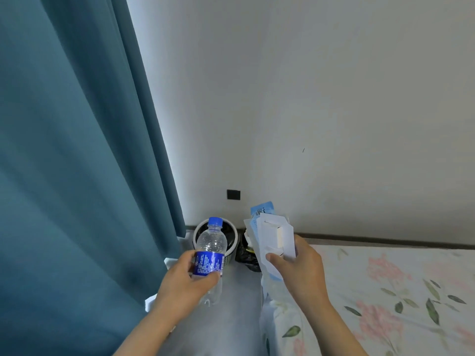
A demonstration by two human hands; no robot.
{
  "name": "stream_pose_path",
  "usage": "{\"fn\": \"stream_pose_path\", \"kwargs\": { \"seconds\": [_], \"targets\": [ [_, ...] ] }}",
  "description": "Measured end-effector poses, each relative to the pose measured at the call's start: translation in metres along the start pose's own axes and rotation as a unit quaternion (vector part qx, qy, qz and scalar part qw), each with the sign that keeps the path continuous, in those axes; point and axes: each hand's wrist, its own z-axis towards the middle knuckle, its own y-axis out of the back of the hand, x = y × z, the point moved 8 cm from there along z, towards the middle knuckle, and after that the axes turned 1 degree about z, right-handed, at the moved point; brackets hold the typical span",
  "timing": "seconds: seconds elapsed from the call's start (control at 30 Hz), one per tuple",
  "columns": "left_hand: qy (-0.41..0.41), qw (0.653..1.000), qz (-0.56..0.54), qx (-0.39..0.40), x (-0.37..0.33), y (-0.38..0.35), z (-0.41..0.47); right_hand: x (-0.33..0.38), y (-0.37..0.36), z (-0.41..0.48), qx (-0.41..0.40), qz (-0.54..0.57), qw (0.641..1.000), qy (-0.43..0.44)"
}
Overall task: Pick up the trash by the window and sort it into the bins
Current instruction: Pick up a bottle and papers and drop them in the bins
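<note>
Left hand (183, 278) is wrapped around a clear plastic bottle (210, 255) with a blue cap and blue label, holding it upright just in front of a white round bin (232, 249) lined in black. On my right hand (303, 265) I see fingers pinched on a sheaf of flattened white and blue cardboard packaging (272, 237), raised above a black bag bin (246, 256) beside the white one. Both bins sit against the wall, between the teal curtain (77, 163) and a floral bedsheet (385, 291).
</note>
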Motion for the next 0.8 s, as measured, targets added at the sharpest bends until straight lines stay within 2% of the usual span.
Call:
{"fn": "stream_pose_path", "kwargs": {
  "seconds": [0.4, 0.8],
  "targets": [
    [0.051, 0.998, -0.012, -0.027, 0.005, 0.002, 0.157, 0.001, -0.042, 0.140, 0.004, -0.027, 0.999, -0.029],
    [0.111, 0.992, 0.047, -0.033, 0.005, 0.006, 0.291, -0.004, -0.081, 0.258, 0.018, -0.031, 0.997, -0.063]
  ]
}}
